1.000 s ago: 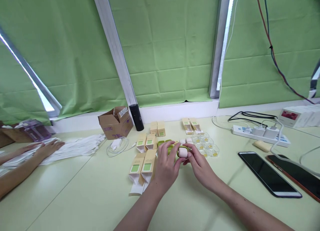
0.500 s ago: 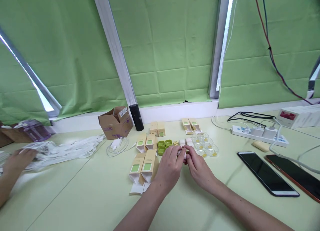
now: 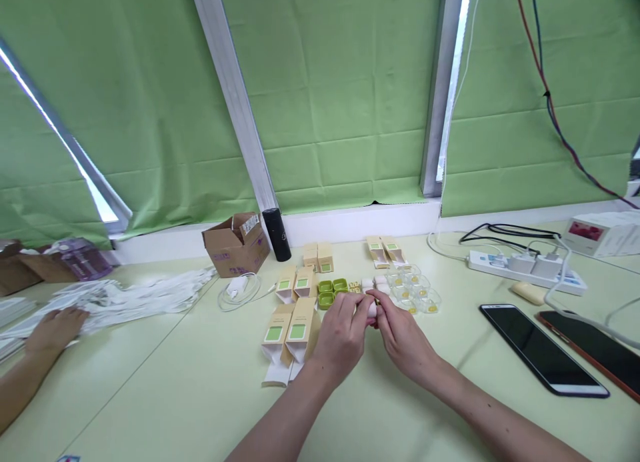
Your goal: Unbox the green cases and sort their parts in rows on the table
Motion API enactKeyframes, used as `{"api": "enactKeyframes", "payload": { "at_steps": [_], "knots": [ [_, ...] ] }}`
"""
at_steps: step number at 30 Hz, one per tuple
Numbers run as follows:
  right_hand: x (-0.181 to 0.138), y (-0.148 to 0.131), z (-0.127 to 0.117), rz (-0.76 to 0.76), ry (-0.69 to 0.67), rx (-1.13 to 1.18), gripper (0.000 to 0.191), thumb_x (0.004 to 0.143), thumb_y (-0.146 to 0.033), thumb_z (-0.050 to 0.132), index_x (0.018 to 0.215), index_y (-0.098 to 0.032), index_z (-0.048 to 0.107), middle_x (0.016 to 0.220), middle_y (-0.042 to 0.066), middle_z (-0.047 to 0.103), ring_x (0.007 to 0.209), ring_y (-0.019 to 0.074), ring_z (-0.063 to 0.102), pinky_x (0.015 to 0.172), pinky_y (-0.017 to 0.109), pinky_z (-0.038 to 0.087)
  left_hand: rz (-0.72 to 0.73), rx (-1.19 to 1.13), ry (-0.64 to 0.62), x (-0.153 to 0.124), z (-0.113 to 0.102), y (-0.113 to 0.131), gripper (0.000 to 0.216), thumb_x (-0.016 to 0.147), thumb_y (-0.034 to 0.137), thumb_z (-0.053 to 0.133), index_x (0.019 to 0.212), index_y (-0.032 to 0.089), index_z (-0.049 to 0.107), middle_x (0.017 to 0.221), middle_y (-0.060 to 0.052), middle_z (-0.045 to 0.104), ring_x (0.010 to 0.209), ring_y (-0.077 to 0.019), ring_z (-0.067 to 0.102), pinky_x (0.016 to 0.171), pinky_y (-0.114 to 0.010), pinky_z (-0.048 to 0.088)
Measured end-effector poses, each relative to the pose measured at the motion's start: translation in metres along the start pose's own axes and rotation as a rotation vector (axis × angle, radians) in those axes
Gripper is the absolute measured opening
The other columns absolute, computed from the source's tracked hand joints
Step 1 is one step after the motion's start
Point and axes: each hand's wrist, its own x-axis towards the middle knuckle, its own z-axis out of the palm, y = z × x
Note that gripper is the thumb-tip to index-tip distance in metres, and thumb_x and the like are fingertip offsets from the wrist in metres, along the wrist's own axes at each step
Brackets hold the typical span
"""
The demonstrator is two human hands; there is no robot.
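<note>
Both of my hands meet over the middle of the table around a small white rounded piece. My left hand pinches it from the left, thumb and fingers closed. From the other side my right hand grips it with bent fingertips; much of the piece is hidden. Just beyond the fingers sit similar white pieces, small yellow parts and green square trays. Clear plastic cups with yellow centres lie to the right. Open beige cartons with green windows stand left of my left hand.
Two phones and a power strip with cables are on the right. Further left are a cardboard box, a black bottle and a coiled white charger. Another person's hand rests on white strips.
My hands stay together, with the white piece turned slightly and showing more. The view has shifted a little, and the other person's hand has moved right over the white strips.
</note>
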Motion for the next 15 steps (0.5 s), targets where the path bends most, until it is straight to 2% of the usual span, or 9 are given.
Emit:
{"api": "enactKeyframes", "payload": {
  "at_steps": [6, 10, 15],
  "knots": [
    [0.001, 0.003, 0.001, 0.008, -0.009, 0.036, 0.039, 0.107, -0.025, 0.028, 0.139, -0.025, 0.05, 0.1, 0.007, 0.075, 0.088, 0.0236, 0.074, 0.082, 0.04, 0.058, -0.004, 0.04, -0.002, -0.001, 0.003, 0.003, 0.035, 0.098, 0.006, 0.051, 0.132, 0.013, 0.055, 0.11, -0.015, 0.065, 0.098, -0.0254, 0.062, 0.082, -0.04, 0.058],
    [0.001, 0.0, -0.001, 0.023, 0.018, 0.025, 0.041, 0.108, -0.031, 0.029, 0.142, -0.024, 0.052, 0.095, 0.006, 0.076, 0.086, 0.0239, 0.073, 0.08, 0.039, 0.058, -0.046, 0.022, 0.018, -0.003, 0.004, 0.0, 0.034, 0.099, 0.008, 0.053, 0.132, 0.013, 0.054, 0.11, -0.015, 0.063, 0.097, -0.0248, 0.06, 0.081, -0.039, 0.058],
    [0.001, -0.003, -0.011, -0.082, 0.041, -0.103, 0.047, 0.103, -0.038, 0.051, 0.149, -0.026, 0.05, 0.114, 0.009, 0.071, 0.099, 0.0265, 0.07, 0.087, 0.044, 0.059, -0.187, -0.166, 0.032, -0.008, 0.002, -0.007, 0.035, 0.101, 0.01, 0.051, 0.135, 0.017, 0.053, 0.12, -0.014, 0.059, 0.111, -0.0248, 0.06, 0.093, -0.041, 0.058]
  ]
}}
